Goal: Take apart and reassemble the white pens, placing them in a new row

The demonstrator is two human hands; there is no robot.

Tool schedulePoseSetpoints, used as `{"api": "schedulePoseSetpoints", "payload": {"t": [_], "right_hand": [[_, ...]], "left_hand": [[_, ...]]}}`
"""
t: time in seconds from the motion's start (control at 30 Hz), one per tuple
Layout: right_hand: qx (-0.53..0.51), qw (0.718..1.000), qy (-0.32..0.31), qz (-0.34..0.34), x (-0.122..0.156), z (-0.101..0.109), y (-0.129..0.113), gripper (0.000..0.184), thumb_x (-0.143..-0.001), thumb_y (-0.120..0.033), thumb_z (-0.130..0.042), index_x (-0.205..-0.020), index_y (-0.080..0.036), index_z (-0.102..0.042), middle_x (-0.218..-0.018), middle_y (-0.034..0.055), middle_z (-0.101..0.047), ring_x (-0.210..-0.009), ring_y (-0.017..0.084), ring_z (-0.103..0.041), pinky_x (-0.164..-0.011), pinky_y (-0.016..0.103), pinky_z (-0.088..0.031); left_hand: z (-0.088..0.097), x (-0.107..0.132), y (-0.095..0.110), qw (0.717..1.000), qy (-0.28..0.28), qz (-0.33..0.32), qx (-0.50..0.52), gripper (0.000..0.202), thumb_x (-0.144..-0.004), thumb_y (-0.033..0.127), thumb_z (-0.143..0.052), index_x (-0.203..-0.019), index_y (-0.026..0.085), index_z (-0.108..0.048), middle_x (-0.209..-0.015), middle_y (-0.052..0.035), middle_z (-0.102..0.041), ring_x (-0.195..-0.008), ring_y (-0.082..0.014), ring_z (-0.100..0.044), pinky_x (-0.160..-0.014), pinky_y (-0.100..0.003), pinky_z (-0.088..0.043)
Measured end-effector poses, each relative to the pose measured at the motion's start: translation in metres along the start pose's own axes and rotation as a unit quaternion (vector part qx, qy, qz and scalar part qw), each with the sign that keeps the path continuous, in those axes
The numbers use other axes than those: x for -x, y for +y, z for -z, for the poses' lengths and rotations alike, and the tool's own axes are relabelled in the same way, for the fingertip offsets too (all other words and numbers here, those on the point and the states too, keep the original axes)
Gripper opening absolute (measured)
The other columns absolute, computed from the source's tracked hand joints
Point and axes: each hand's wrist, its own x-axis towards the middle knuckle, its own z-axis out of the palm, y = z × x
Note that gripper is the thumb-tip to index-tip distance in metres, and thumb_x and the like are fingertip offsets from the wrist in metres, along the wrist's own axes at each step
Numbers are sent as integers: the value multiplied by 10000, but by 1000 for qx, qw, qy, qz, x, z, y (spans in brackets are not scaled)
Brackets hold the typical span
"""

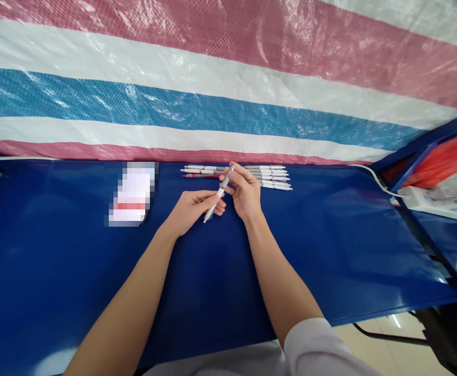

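Between my two hands a white pen with a grey grip [221,191] is held at a slant, its silver tip up and to the right. My left hand [192,209] pinches the white barrel near its lower end. Around the grey grip and tip, the fingers of my right hand [246,192] are closed. Just behind the hands lie several white and grey pens [273,177] side by side on the blue tabletop [208,282]. One red pen [200,176] is among them, partly hidden by my hands.
A blurred-out phone-like object [132,193] lies left of my hands. A striped plastic sheet [228,99] hangs along the table's back edge. At the right stand a blue frame bar [428,151], a white cable [373,175] and a red plastic bag [443,159].
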Motion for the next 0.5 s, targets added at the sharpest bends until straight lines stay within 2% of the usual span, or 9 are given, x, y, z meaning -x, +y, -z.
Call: {"api": "schedulePoseSetpoints", "payload": {"t": [0.13, 0.33, 0.43, 0.5], "right_hand": [[13, 1000, 13, 1, -1, 1, 2, 267, -693, -305, -761, -949, -248, -710, -924, -11, -763, -806, 161, -735, -639, 257, -609], [19, 1000, 9, 10, -1, 0, 3, 286, -680, -338, -784, -942, -254, -706, -917, -14, -759, -824, 168, -738, -676, 276, -616], [15, 1000, 14, 19, 0, -1, 3, 287, -648, -325, -808, -910, -257, -711, -899, -26, -749, -796, 154, -732, -645, 251, -607], [11, 1000, 13, 23, 0, -1, 3, 272, -639, -308, -814, -886, -254, -715, -879, -32, -742, -783, 145, -727, -625, 236, -601]], "left_hand": [[-3, -1, -2, 997, 53, -40, -32, 427, -716, 438, -808, -1039, 165, -752, -878, -79, -770, -747, -227, -726, -748, -371, -597], [-9, -1, -2, 992, 102, -53, -55, 447, -679, 448, -825, -1006, 150, -758, -858, -68, -773, -734, -231, -732, -788, -389, -601], [-8, -1, 0, 991, 97, -60, -63, 423, -718, 446, -800, -1021, 155, -756, -843, -63, -771, -735, -223, -731, -804, -385, -600], [-6, 0, 1, 995, 68, -54, -55, 393, -753, 451, -774, -1015, 159, -757, -828, -64, -768, -729, -216, -729, -801, -380, -601]]}}
